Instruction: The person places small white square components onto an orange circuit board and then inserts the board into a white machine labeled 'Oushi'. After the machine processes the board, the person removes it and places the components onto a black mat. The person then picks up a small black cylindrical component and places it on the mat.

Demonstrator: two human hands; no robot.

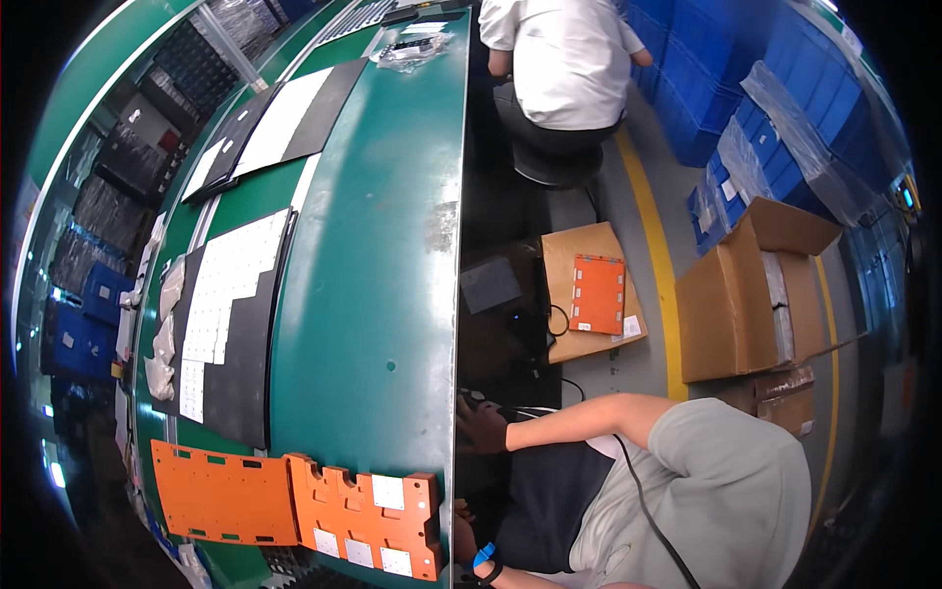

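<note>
My right forearm reaches leftward, and my right hand (483, 428) is in dark shadow beside the edge of the green table (392, 294). A thin cable (535, 409) runs close to that hand. My left hand (463, 535) is lower down at the same edge, partly hidden, with a blue band (484, 554) on its wrist. The fingers of both hands are too dark to read. Nearest on the table, an orange slotted panel (226, 493) adjoins a thicker orange block (368, 515) with white square pieces on it.
Dark panels with white sheets (235, 285) lie along the table's left side. A person in a white shirt (559, 64) sits ahead. An orange plate (599, 294) lies on a cardboard box (559, 245). Right are an open carton (721, 304) and blue crates (687, 88).
</note>
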